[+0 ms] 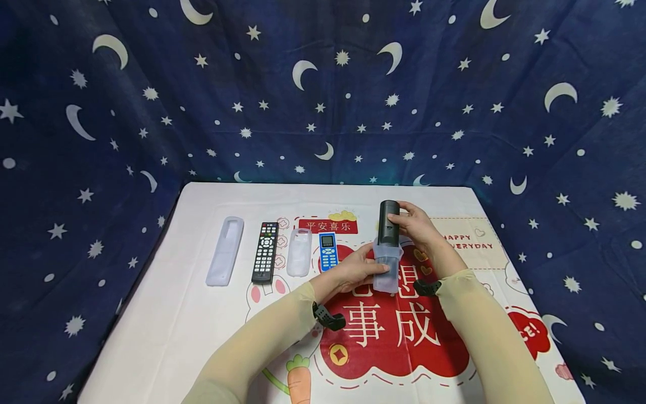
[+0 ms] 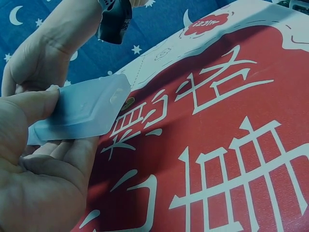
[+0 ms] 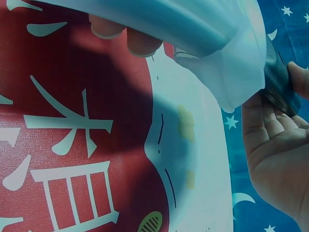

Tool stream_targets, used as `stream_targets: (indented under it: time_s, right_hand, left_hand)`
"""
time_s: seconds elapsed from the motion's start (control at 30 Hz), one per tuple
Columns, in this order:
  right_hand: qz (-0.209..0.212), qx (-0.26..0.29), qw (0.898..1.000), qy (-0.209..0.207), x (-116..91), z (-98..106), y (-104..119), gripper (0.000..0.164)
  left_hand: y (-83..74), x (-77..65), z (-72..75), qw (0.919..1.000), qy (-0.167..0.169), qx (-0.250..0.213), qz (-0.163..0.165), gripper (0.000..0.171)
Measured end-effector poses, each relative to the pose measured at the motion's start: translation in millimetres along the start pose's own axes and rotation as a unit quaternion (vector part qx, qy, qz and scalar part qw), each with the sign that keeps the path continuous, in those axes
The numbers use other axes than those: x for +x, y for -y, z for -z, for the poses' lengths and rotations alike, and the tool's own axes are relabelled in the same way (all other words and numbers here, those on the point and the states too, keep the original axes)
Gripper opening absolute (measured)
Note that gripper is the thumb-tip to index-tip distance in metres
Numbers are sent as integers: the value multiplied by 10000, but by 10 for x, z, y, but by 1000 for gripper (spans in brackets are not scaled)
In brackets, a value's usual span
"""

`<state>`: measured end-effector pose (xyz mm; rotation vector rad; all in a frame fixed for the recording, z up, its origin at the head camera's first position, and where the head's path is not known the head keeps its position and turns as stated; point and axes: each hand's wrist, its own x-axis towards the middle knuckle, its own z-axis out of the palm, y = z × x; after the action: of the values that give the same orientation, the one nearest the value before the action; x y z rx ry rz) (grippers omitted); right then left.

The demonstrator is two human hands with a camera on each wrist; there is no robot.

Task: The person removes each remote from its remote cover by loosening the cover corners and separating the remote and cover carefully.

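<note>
A black remote control (image 1: 388, 227), its plain back facing up, is partly inside a translucent silicone cover (image 1: 386, 283). The cover's upper edge is folded outward around the remote's middle. My left hand (image 1: 355, 270) grips the lower part of the cover, thumb on top and fingers beneath. My right hand (image 1: 418, 227) pinches the bare upper end of the remote. In the left wrist view the cover's closed end (image 2: 91, 108) sticks out past the left thumb. The right wrist view shows the flared cover (image 3: 231, 67) around the remote's dark body (image 3: 279, 79).
To the left lie a long translucent cover (image 1: 224, 252), a black remote with many buttons (image 1: 264, 252), a shorter translucent cover (image 1: 300, 252) and a small blue remote (image 1: 328, 251). They rest on a printed white and red tablecloth (image 1: 166, 325). A dark blue starry curtain (image 1: 323, 112) hangs behind.
</note>
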<state>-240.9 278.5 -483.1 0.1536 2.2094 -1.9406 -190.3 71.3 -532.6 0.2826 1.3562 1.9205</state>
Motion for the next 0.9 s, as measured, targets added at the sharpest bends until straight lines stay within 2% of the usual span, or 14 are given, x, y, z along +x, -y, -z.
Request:
stream_targets:
  time_s: [0.9]
  right_hand:
    - [126, 34, 9999, 30, 16, 24, 18, 68]
  left_hand:
    - [21, -34, -27, 10000, -65, 20, -37, 68]
